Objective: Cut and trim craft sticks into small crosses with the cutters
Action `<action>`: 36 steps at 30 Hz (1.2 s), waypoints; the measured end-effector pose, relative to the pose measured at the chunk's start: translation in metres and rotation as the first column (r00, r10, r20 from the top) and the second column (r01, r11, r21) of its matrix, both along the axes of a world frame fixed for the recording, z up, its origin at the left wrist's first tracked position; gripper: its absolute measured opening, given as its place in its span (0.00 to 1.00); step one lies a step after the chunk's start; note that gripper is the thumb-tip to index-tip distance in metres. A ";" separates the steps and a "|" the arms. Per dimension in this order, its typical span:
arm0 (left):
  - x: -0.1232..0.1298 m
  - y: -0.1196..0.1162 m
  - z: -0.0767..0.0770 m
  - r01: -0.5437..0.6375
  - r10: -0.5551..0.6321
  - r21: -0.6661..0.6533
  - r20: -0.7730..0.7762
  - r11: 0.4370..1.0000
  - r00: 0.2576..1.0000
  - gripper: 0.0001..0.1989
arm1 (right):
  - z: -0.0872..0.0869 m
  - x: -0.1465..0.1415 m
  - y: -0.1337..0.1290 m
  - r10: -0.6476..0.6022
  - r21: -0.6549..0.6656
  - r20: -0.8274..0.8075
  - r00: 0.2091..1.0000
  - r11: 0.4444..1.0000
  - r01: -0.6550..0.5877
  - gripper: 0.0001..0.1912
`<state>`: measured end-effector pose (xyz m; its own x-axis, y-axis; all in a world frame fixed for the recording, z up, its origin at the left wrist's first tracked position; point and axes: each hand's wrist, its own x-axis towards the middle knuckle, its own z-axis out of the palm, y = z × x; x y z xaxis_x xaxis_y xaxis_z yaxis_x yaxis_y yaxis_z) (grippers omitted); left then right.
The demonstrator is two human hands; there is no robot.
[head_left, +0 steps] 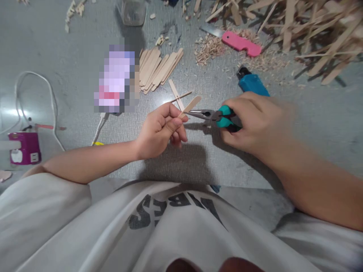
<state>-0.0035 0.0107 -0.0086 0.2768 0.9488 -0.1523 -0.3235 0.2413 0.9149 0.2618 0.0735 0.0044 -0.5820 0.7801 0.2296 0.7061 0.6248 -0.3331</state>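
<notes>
Wooden stick sat at centre of frame, pinched between thumb and curled fingers of left hand. Left forearm slanted gently up from lower left. Crossed sticks showed just above left fingers; whether also held, cannot tell. Right hand, right of centre, back facing up, forearm angled from lower right, wrapped fingers round green-handled pliers, tips at stick.

Metal pliers have plastic-looking grips; the held stick is smooth matt wood, the tabletop finely textured (faintly shiny), the shirt cloth.
</notes>
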 end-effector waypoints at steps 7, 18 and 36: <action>-0.001 0.002 -0.003 -0.002 0.002 -0.002 0.020 1.000 1.000 0.29 | 0.009 0.002 0.002 0.199 -0.214 -0.060 0.978 0.955 -0.207 0.06; -0.001 0.006 0.004 0.045 -0.040 -0.093 0.048 0.995 0.998 0.30 | -0.001 -0.001 -0.003 0.093 -0.020 0.031 0.995 0.996 -0.092 0.10; 0.000 0.003 0.005 0.023 -0.018 -0.122 0.044 0.992 0.999 0.30 | 0.021 -0.010 -0.008 0.005 -0.512 -0.068 0.998 0.858 -0.039 0.08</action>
